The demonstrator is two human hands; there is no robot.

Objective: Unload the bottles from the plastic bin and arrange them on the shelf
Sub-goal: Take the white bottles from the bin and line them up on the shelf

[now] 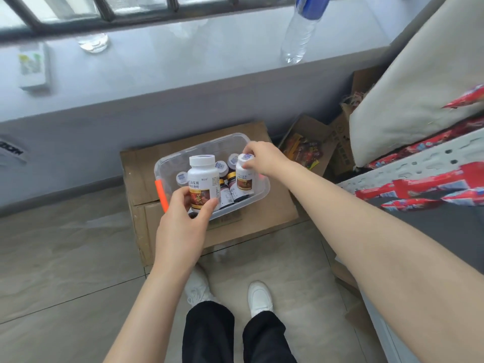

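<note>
So, left to right: who holds what?

- Left hand (180,226) holds an upright white bottle (203,179) over the plastic bin (225,138), fingers (209,208) wrapped round its base. Right hand (262,158) pinches the cap of a second bottle (244,182), which stands inside.

- And the shelf (424,155)?

- Off right, nearer the right hand.

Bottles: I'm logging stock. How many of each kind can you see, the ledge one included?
White bottles, both held: 2
Dark bottles in the bin: 2
Bottle showing only its cap, in the bin: 1
Clear water bottle on the ledge: 1
Total: 6
</note>
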